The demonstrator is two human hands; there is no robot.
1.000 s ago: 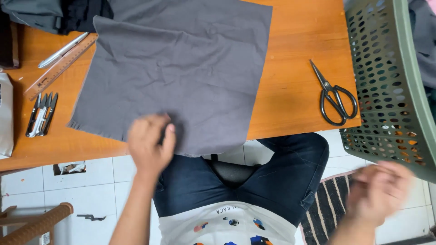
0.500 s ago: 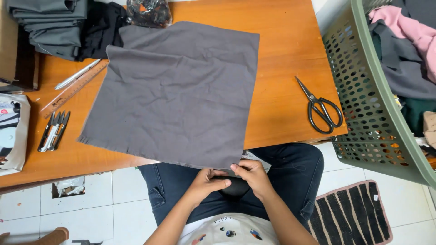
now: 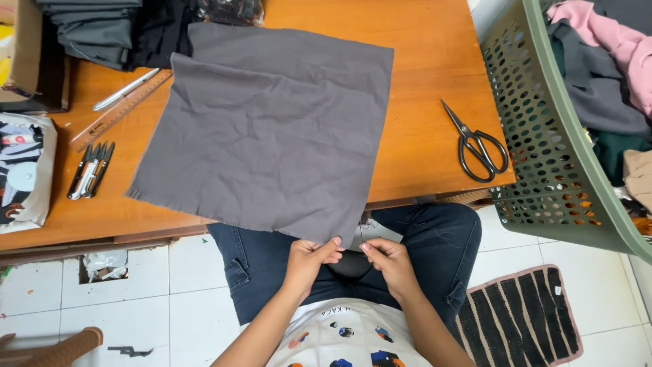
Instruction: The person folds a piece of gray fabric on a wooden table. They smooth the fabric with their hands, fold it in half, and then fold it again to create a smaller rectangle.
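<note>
A grey square cloth (image 3: 265, 129) lies spread on the wooden table (image 3: 428, 81), and its near corner hangs over the front edge above my lap. My left hand (image 3: 309, 261) pinches that hanging corner between thumb and fingers. Just to its right, almost touching it, my right hand (image 3: 388, 261) has its fingertips pinched together. Anything between those fingertips is too small to make out. Both hands sit over my blue jeans, below the table edge.
Black scissors (image 3: 475, 144) lie on the table's right side. A green perforated laundry basket (image 3: 543, 136) of clothes stands at the right. A ruler (image 3: 122, 112), a pen (image 3: 125, 90), thread snips (image 3: 89, 170) and folded dark fabric (image 3: 95, 27) are at the left. A striped mat (image 3: 523, 319) lies on the tiled floor.
A second ago my left hand lay on the cloth at the table edge, with my right hand low at the right. Both have come together at the hanging corner.
</note>
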